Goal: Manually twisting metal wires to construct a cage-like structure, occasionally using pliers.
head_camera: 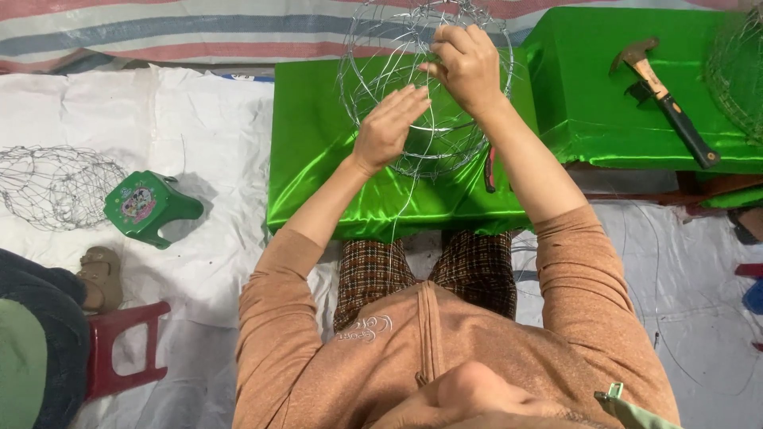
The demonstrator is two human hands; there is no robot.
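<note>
The round wire frame (425,87) stands on the far part of the green-draped table (318,159), directly ahead of the person, with both hands raised against its near face. The right hand (467,67) has its fingers curled together and pinched on a strand near the top of the frame; the left hand (389,127) lies lower and to the left, fingers extended and slightly apart, palm resting against the wires without a closed grip. Risk, as a judgement: the frame is light and rests on slippery satin, so an uneven pull from the right hand may roll or slide it toward the far edge; the thin strands may also spring back or prick a fingertip if the pinch slips. A loose wire hanging down the table front (397,214) may snag on the sleeve or knee. The hammer (664,99) lies well apart on the right-hand green table, and the red-handled tool (490,169) lies just right of the frame, partly covered by the right forearm. The frame's top is cut off by the picture edge, and the exact wire pinched cannot be made out. A second wire frame (52,187) lies far left on the white sheeting.
</note>
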